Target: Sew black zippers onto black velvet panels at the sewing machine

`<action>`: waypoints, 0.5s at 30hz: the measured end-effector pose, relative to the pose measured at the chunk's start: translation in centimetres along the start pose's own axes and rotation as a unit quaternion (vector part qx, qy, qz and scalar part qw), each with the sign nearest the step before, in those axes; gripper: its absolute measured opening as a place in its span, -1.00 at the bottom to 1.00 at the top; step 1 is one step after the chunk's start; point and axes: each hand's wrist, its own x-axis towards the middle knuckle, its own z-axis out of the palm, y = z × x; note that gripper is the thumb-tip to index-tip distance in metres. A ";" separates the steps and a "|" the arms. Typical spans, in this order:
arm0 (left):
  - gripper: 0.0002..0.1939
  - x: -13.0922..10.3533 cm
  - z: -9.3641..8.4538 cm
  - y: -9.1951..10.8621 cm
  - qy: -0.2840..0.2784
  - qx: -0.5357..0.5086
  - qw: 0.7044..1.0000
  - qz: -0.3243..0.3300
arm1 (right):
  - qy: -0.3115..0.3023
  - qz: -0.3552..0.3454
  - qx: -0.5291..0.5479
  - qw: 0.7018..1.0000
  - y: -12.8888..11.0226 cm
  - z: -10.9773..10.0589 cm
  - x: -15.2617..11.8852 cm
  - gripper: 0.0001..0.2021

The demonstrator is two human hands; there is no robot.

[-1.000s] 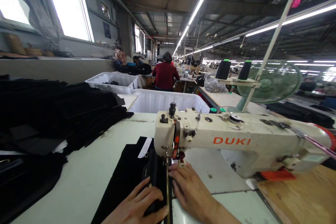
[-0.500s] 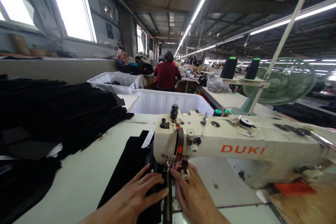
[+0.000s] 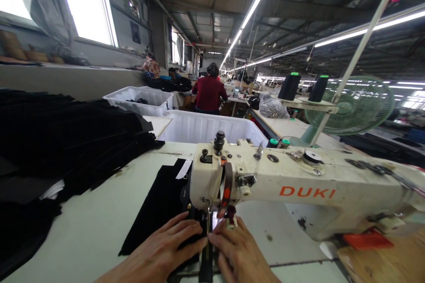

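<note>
Black fabric with a white label strip at its far end lies on the sewing machine's pale bed, left of the needle. My left hand rests on the fabric, fingers stretched out and pressing it down. A long black strip with a brass-coloured line, which looks like a zipper, runs toward me from under the sewing machine head. Just right of the needle, my right hand has its fingers bent and gathered at the strip's edge. The hand partly hides its fingertips' grip.
A stack of black fabric pieces covers the table's left side. Behind the machine stands a white plastic bin. Thread cones, a green fan and an orange-red object are on the right. A person in dark red sits ahead.
Both hands have come slightly nearer to me, and my right fingers have drawn back from the presser foot along the strip. A bright patch now shows beside the needle. The view has shifted slightly.
</note>
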 end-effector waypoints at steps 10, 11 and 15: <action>-0.20 0.0 1.6 -1.2 -0.053 -0.008 0.997 -0.055 | 0.031 0.004 -0.075 0.997 0.6 1.3 -0.1 -0.49; -0.21 0.0 1.5 -1.2 -0.061 -0.008 0.996 -0.062 | 0.031 0.009 -0.075 0.997 0.7 1.5 -0.1 -0.49; -0.19 0.0 1.6 -1.2 -0.060 -0.034 0.995 -0.073 | 0.010 0.027 -0.067 0.997 0.8 1.6 -0.3 -0.45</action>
